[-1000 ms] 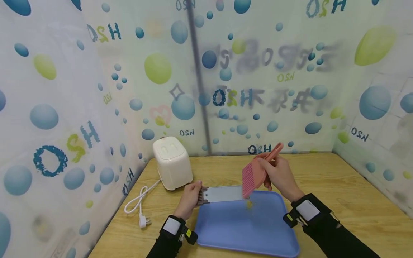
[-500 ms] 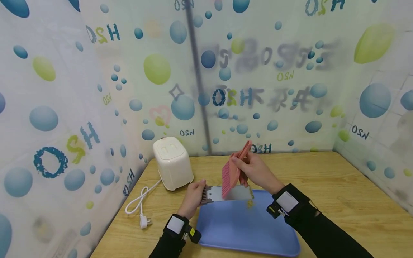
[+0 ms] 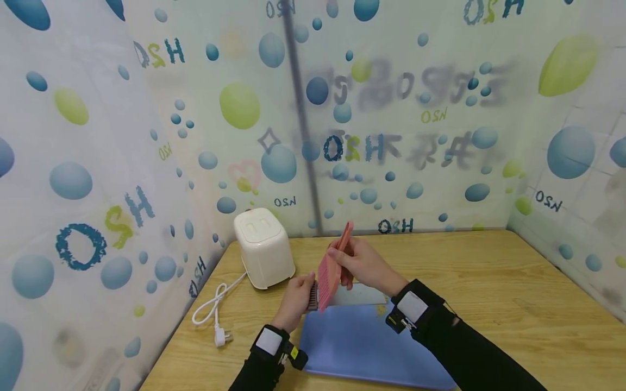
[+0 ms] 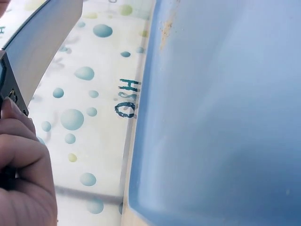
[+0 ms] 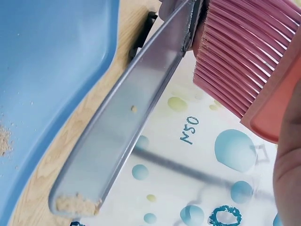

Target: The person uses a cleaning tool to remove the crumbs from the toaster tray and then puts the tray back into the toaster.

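Note:
My left hand (image 3: 294, 296) grips the dark ridged end of a toaster's metal crumb tray (image 3: 362, 294), held above the far edge of a blue tray (image 3: 367, 347). Pinched in my right hand (image 3: 369, 266) is a pink brush (image 3: 330, 277), its handle pointing up. The brush's bristles (image 5: 249, 52) hang at the gripped end of the crumb tray; contact cannot be told. Pale crumbs (image 5: 77, 205) gather at the crumb tray's far end, and one lone bit (image 5: 134, 108) lies mid-surface. More crumbs (image 4: 166, 33) lie scattered in the blue tray.
A white toaster (image 3: 264, 250) stands at the back left of the wooden table (image 3: 513, 293). Its white cord and plug (image 3: 220, 336) lie to the left of my left hand. Patterned curtains (image 3: 420, 119) enclose the table behind and at both sides.
My right hand has carried the brush leftward along the crumb tray to the end that my left hand holds. The left hand and crumb tray have shifted slightly right.

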Demonstrator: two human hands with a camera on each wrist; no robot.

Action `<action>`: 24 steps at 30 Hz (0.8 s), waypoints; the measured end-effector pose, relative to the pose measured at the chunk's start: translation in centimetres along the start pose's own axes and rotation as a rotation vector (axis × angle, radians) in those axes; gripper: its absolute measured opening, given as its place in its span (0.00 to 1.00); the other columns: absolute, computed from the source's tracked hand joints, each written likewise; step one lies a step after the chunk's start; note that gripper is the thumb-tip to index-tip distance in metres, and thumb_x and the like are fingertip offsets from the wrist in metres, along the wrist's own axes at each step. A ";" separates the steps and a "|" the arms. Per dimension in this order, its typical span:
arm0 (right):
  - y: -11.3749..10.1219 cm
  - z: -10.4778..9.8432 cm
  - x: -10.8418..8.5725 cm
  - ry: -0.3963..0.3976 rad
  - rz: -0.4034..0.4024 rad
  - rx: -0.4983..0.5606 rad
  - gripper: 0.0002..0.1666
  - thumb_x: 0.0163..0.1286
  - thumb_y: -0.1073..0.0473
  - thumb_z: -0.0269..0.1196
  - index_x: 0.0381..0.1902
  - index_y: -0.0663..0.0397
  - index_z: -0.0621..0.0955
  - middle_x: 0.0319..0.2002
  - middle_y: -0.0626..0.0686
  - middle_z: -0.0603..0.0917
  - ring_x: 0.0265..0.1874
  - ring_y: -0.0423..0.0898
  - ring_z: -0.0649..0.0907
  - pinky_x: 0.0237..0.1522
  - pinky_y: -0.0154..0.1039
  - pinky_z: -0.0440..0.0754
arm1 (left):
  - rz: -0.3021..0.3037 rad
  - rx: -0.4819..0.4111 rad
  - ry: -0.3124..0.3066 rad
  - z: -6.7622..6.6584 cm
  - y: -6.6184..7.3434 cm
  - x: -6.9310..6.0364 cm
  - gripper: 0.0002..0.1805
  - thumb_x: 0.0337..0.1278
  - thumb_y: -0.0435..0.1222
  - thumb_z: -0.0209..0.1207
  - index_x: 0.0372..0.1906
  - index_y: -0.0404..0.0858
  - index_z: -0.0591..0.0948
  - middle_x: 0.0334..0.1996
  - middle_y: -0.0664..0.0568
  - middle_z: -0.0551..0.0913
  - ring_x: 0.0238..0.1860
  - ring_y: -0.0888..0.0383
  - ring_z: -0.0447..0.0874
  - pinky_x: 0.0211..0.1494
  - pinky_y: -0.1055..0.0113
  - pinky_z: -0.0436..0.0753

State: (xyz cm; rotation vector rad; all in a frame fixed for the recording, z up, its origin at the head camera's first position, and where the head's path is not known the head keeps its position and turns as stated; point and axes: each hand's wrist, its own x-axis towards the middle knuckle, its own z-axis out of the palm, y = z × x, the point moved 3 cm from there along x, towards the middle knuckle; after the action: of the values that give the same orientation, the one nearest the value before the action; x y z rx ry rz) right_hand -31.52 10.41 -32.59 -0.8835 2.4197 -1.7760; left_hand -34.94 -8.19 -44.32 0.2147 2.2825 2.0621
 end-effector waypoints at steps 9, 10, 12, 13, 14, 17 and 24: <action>0.8 0.6 0.0 -0.005 0.020 0.002 0.21 0.81 0.54 0.56 0.56 0.69 0.74 0.19 0.54 0.78 0.12 0.47 0.78 0.18 0.40 0.81 | 0.022 0.011 0.004 0.0 0.4 -0.5 0.24 0.81 0.46 0.47 0.35 0.32 0.82 0.20 0.55 0.76 0.19 0.63 0.74 0.18 0.70 0.73; 0.9 0.6 -0.1 -0.002 0.020 -0.002 0.21 0.81 0.54 0.56 0.56 0.69 0.74 0.19 0.54 0.78 0.12 0.47 0.78 0.17 0.40 0.81 | 0.025 0.012 0.002 0.0 0.4 -0.5 0.24 0.81 0.46 0.46 0.36 0.31 0.82 0.20 0.55 0.76 0.19 0.63 0.73 0.18 0.71 0.72; 1.1 0.5 -0.2 -0.001 0.020 -0.006 0.21 0.81 0.54 0.57 0.56 0.69 0.74 0.19 0.54 0.78 0.12 0.47 0.78 0.17 0.38 0.80 | 0.031 0.020 0.001 -0.1 0.4 -0.5 0.25 0.81 0.46 0.46 0.37 0.30 0.82 0.20 0.55 0.75 0.18 0.63 0.73 0.17 0.71 0.71; 1.1 0.4 -0.2 -0.001 0.021 -0.011 0.21 0.81 0.54 0.57 0.56 0.68 0.74 0.19 0.54 0.78 0.12 0.47 0.78 0.17 0.38 0.80 | 0.032 0.024 0.000 -0.1 0.3 -0.5 0.25 0.81 0.46 0.46 0.38 0.30 0.82 0.20 0.55 0.76 0.18 0.63 0.73 0.17 0.71 0.71; 1.2 0.3 -0.3 -0.001 0.024 -0.015 0.20 0.81 0.54 0.57 0.56 0.68 0.74 0.19 0.54 0.78 0.12 0.47 0.78 0.17 0.38 0.80 | 0.033 0.025 -0.001 -0.1 0.3 -0.5 0.25 0.81 0.46 0.46 0.38 0.30 0.83 0.20 0.55 0.76 0.18 0.63 0.73 0.17 0.71 0.71; 1.4 0.0 -0.6 0.000 0.029 -0.022 0.21 0.81 0.55 0.56 0.57 0.70 0.74 0.19 0.55 0.79 0.12 0.47 0.78 0.17 0.40 0.81 | 0.031 0.032 -0.001 -0.2 0.4 -0.5 0.25 0.81 0.47 0.47 0.39 0.30 0.83 0.20 0.55 0.76 0.18 0.64 0.73 0.17 0.72 0.71; 1.4 -0.4 -0.9 0.005 0.021 -0.030 0.23 0.81 0.54 0.56 0.58 0.70 0.74 0.19 0.55 0.80 0.12 0.48 0.79 0.18 0.40 0.81 | 0.037 0.031 -0.003 -0.1 0.6 -0.6 0.24 0.82 0.46 0.46 0.38 0.30 0.82 0.19 0.55 0.76 0.17 0.64 0.72 0.17 0.72 0.70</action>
State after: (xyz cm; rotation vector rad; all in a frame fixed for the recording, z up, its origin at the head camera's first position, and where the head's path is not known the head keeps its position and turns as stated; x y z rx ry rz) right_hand -31.47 11.44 -33.93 -0.8540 2.4552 -1.7413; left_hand -34.30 -8.35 -43.70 0.2639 2.3276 2.0428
